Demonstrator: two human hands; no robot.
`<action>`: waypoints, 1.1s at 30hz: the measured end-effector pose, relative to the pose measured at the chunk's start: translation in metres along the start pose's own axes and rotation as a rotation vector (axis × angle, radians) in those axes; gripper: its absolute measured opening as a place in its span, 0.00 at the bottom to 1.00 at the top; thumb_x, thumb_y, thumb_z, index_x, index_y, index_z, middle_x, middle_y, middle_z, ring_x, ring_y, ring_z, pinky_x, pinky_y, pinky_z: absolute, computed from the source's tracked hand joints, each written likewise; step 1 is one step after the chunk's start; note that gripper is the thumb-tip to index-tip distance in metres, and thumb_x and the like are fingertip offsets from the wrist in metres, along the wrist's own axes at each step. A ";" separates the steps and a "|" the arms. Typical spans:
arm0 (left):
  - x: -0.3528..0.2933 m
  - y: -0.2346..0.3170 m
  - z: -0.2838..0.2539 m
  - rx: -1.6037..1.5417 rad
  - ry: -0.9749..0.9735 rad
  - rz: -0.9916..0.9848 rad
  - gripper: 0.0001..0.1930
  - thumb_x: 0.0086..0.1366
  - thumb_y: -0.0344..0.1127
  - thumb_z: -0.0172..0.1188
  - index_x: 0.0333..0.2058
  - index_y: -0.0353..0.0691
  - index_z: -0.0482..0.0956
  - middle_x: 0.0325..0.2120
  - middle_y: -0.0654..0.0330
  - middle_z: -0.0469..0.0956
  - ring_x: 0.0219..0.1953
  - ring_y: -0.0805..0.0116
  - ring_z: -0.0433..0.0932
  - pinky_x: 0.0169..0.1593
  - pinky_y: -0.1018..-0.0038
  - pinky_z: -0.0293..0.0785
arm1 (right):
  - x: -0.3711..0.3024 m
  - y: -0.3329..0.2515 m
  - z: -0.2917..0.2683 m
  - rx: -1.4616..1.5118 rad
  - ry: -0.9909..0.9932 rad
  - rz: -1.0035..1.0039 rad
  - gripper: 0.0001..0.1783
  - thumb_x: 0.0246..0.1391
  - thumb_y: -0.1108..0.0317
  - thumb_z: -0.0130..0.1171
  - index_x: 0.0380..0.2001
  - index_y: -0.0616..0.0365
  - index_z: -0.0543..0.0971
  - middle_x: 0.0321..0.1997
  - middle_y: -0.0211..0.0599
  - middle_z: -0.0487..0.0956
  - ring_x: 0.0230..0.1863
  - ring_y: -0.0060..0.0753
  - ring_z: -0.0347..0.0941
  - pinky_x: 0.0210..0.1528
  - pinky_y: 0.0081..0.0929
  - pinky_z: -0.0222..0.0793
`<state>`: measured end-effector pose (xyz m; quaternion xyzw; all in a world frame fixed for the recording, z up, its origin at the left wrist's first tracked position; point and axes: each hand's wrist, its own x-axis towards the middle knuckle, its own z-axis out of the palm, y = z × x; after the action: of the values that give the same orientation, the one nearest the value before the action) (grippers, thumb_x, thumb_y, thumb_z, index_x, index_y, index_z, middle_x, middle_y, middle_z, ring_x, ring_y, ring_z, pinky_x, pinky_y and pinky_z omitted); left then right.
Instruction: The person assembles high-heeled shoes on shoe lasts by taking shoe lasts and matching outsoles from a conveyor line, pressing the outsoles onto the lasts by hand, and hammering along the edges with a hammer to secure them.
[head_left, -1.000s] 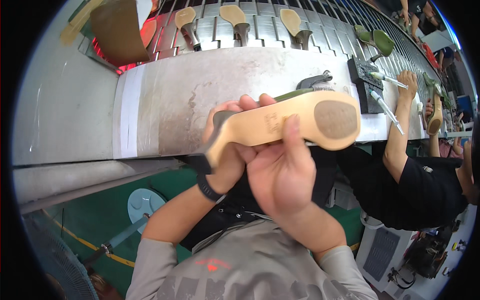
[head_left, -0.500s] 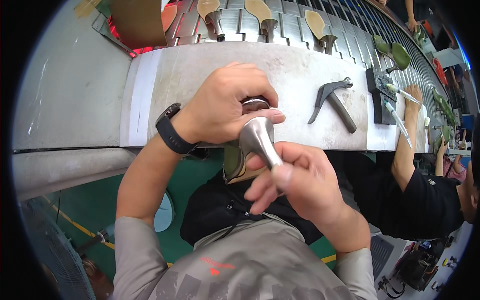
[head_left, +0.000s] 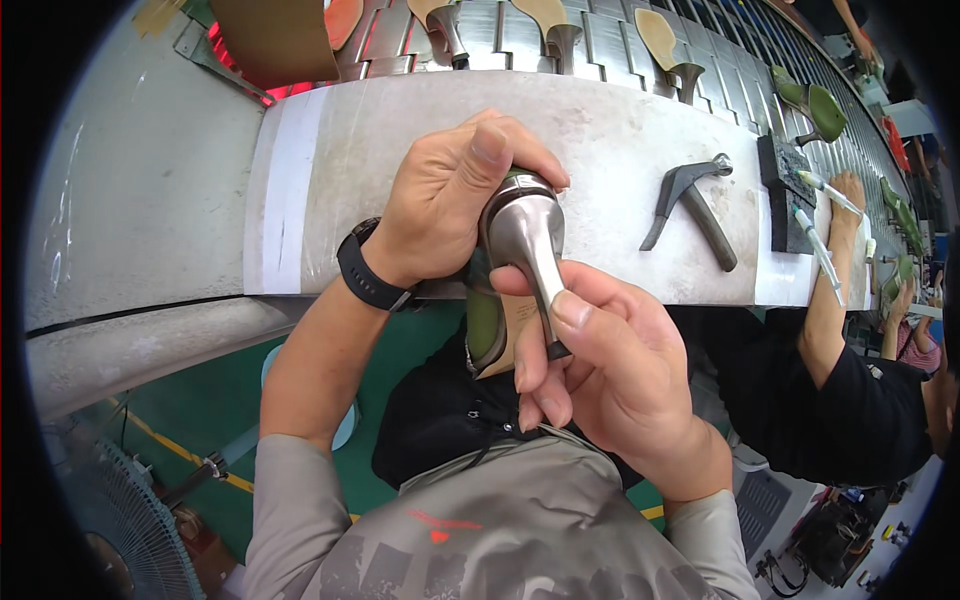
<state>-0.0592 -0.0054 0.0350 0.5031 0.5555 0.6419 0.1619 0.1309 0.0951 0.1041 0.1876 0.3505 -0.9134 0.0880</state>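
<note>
A green high-heeled shoe (head_left: 487,325) with a tan sole hangs toe-down over the bench's near edge. Its silver heel (head_left: 537,235) tapers to a black tip, slanting toward me. My left hand (head_left: 445,195), with a black watch at the wrist, wraps round the back of the shoe, thumb raised along its side. The slim end of the heel is pinched between the thumb and fingers of my right hand (head_left: 625,365). The wide top of the heel sits against the shoe's back end; my left fingers partly cover that joint.
Pincers (head_left: 695,205) lie on the pale bench (head_left: 390,105), right of my hands. Beyond them are a black block (head_left: 785,190) and white pen-like tools (head_left: 820,245), near a co-worker's arm (head_left: 825,310). Heeled soles (head_left: 655,40) stand on the metal conveyor behind. A fan (head_left: 125,520) stands lower left.
My left thumb has lifted from between the heel top and the shoe's back. The heel top now meets the shoe there. The view has shifted slightly.
</note>
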 end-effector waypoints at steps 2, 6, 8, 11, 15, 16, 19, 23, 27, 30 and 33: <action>0.000 0.000 -0.001 0.012 -0.008 0.003 0.37 0.83 0.58 0.34 0.38 0.32 0.85 0.37 0.50 0.83 0.40 0.64 0.80 0.47 0.69 0.75 | 0.001 0.000 0.000 -0.012 0.005 -0.011 0.21 0.72 0.62 0.53 0.57 0.70 0.72 0.31 0.41 0.80 0.21 0.22 0.73 0.31 0.25 0.79; 0.003 0.000 -0.001 0.045 -0.043 0.030 0.37 0.82 0.58 0.35 0.38 0.32 0.85 0.37 0.50 0.84 0.41 0.63 0.80 0.47 0.68 0.75 | 0.000 -0.003 -0.002 -0.023 0.005 -0.009 0.21 0.72 0.62 0.53 0.57 0.70 0.72 0.31 0.41 0.80 0.21 0.21 0.72 0.31 0.25 0.78; 0.001 -0.002 -0.003 0.039 -0.041 0.041 0.37 0.82 0.58 0.35 0.38 0.32 0.85 0.37 0.50 0.84 0.41 0.63 0.79 0.47 0.68 0.75 | 0.003 -0.002 0.000 -0.043 0.010 -0.011 0.20 0.72 0.63 0.53 0.56 0.70 0.72 0.31 0.41 0.80 0.21 0.21 0.72 0.31 0.25 0.78; 0.001 -0.002 -0.002 0.021 -0.050 0.043 0.36 0.83 0.57 0.36 0.38 0.31 0.85 0.37 0.50 0.84 0.41 0.62 0.79 0.47 0.68 0.74 | 0.003 0.000 0.000 -0.020 0.026 -0.023 0.19 0.71 0.63 0.54 0.54 0.71 0.73 0.30 0.41 0.81 0.21 0.21 0.72 0.30 0.24 0.78; 0.018 0.003 -0.006 0.081 -0.084 0.026 0.31 0.82 0.54 0.41 0.39 0.30 0.84 0.36 0.53 0.83 0.41 0.64 0.79 0.48 0.70 0.73 | 0.016 -0.014 -0.004 -0.143 0.082 -0.087 0.17 0.69 0.63 0.56 0.45 0.71 0.76 0.26 0.40 0.81 0.18 0.22 0.71 0.27 0.20 0.75; 0.029 0.004 -0.007 0.142 -0.089 0.049 0.29 0.81 0.52 0.43 0.40 0.30 0.83 0.36 0.54 0.83 0.41 0.66 0.79 0.48 0.71 0.73 | 0.024 -0.021 -0.006 -0.199 0.108 -0.104 0.16 0.69 0.63 0.55 0.43 0.71 0.77 0.25 0.40 0.81 0.18 0.22 0.71 0.25 0.20 0.74; 0.051 -0.005 -0.004 0.154 -0.140 -0.143 0.19 0.74 0.44 0.55 0.40 0.31 0.84 0.34 0.60 0.83 0.39 0.76 0.77 0.46 0.76 0.73 | 0.042 -0.052 -0.016 -0.367 0.155 -0.118 0.18 0.68 0.61 0.54 0.35 0.69 0.80 0.23 0.39 0.81 0.17 0.25 0.73 0.22 0.19 0.68; 0.057 -0.031 -0.011 -0.023 -0.089 -0.196 0.15 0.73 0.40 0.57 0.39 0.32 0.84 0.35 0.60 0.85 0.38 0.77 0.79 0.46 0.77 0.76 | 0.068 -0.077 -0.038 -0.630 0.118 -0.058 0.22 0.68 0.56 0.56 0.32 0.68 0.82 0.23 0.40 0.82 0.17 0.27 0.74 0.24 0.23 0.72; 0.058 -0.041 -0.004 -0.066 -0.071 -0.160 0.15 0.73 0.38 0.57 0.40 0.30 0.85 0.32 0.62 0.85 0.37 0.78 0.80 0.45 0.79 0.76 | 0.072 -0.068 -0.063 -0.767 0.368 -0.234 0.21 0.67 0.56 0.58 0.35 0.67 0.82 0.29 0.33 0.81 0.24 0.24 0.76 0.30 0.25 0.78; 0.057 -0.036 0.001 0.007 -0.057 -0.179 0.15 0.72 0.39 0.60 0.41 0.31 0.86 0.30 0.65 0.83 0.34 0.80 0.77 0.39 0.80 0.73 | 0.067 -0.056 -0.071 -1.041 0.304 -0.350 0.18 0.64 0.58 0.64 0.38 0.66 0.82 0.31 0.30 0.80 0.32 0.21 0.77 0.35 0.24 0.78; 0.061 -0.024 -0.001 -0.085 -0.119 -0.269 0.15 0.71 0.38 0.61 0.44 0.29 0.84 0.33 0.59 0.84 0.36 0.75 0.79 0.42 0.76 0.75 | 0.070 -0.048 -0.063 -1.084 0.283 -0.358 0.21 0.62 0.55 0.69 0.37 0.66 0.82 0.29 0.28 0.79 0.30 0.20 0.75 0.35 0.24 0.76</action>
<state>-0.0954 0.0486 0.0423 0.4538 0.5797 0.6065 0.3004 0.0702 0.1715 0.0616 0.1739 0.8019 -0.5707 -0.0320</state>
